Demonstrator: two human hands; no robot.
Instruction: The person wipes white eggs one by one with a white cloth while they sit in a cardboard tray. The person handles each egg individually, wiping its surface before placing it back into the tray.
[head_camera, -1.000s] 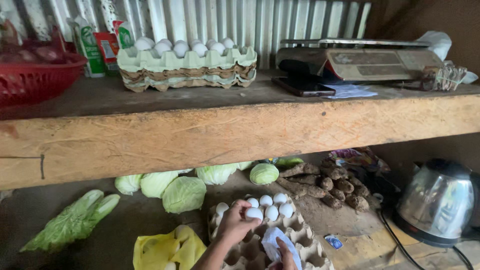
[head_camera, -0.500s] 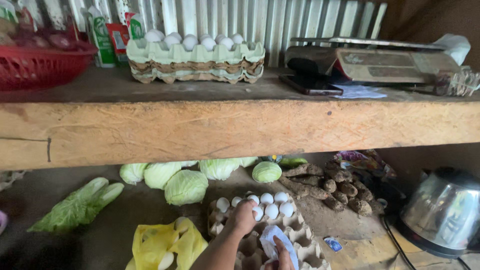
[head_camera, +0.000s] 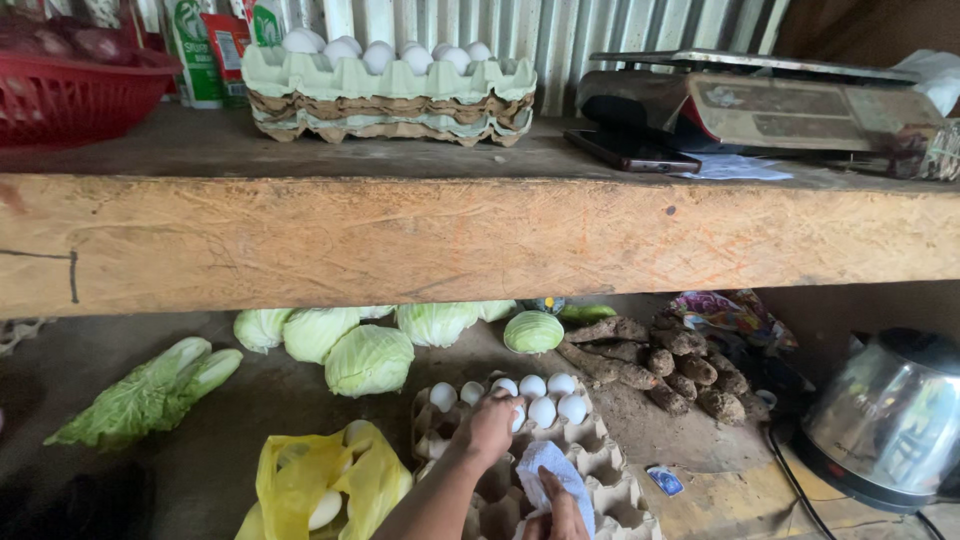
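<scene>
While the head camera looks down past a thick wooden shelf, the scene reads as follows.

Left hand: the left hand reaches into the lower egg tray, fingers curled down over a white egg; whether it actually grips that egg I cannot tell, since the back of the hand hides the fingertips.

Right hand: the right hand, at the bottom edge of the view, is closed around a crumpled white cloth, which stands up just above the fingers and over the tray.

Eggs below: a small cluster of white eggs sits at the far end of the cardboard tray, touching one another; the near cups show bare.

Floor, left: a yellow plastic bag lies just beside the tray, a leafy green cabbage further left, and round cabbages behind.

Floor, right: muddy root tubers are piled near the tray, and a steel electric kettle stands well apart at the right.

Shelf top: a wooden shelf bears stacked egg trays with white eggs, a red basket, a weighing scale and a dark phone.
</scene>
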